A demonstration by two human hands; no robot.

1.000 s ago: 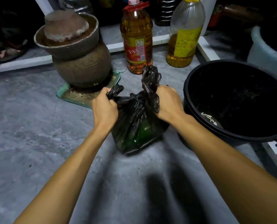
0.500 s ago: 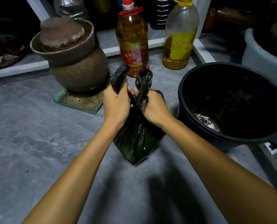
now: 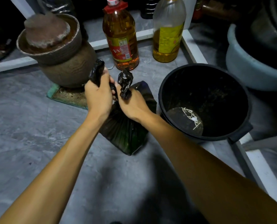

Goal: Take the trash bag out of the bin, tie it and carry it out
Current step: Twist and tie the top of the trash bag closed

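Grey floor bore the bag, left of the bin; left hand and right hand each gripped one upright ear, close together above it.

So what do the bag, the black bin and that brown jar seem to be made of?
The trash bag: thin glossy black plastic film, judging by its crinkles and gathered folds. The bin: probably moulded plastic, matt black, with a smooth rim. The jar: likely earthenware, rough dull brown with ridged lines.
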